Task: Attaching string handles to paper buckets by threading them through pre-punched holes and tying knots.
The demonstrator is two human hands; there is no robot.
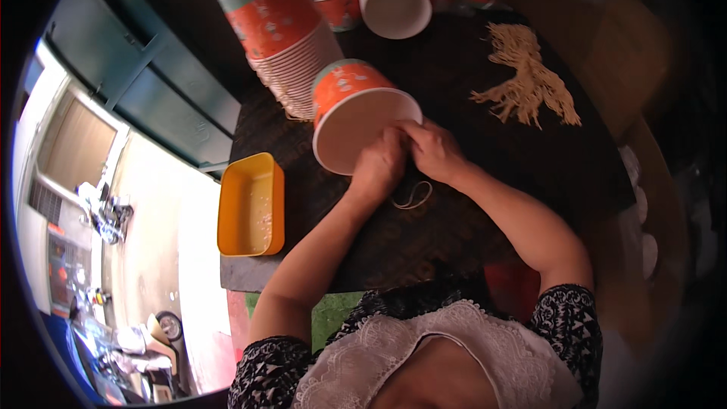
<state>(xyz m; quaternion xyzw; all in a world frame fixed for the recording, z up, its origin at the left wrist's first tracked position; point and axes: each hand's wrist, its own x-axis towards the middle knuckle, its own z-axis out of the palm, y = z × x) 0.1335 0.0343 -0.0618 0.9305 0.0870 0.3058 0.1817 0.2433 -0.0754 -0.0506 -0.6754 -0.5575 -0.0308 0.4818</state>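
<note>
An orange paper bucket (333,144) with a teal band at its base lies tilted on the table, its white open mouth turned toward me. My left hand (381,160) is closed at the lower right of its rim, fingers curled in. Close against it, my right hand (435,150) pinches at the same edge, its index finger reaching over the rim. A thin pale string (413,201) curls on the dark table below the hands; its upper end is hidden by them. Whether the fingertips also grip the string does not show.
A tall stack of upside-down paper buckets (280,30) stands beyond the held one. More stacks and a single bucket (395,6) line the far edge. A yellow plastic box (251,208) sits at the left edge. A bundle of pale strings (526,79) lies far right on the table (485,227).
</note>
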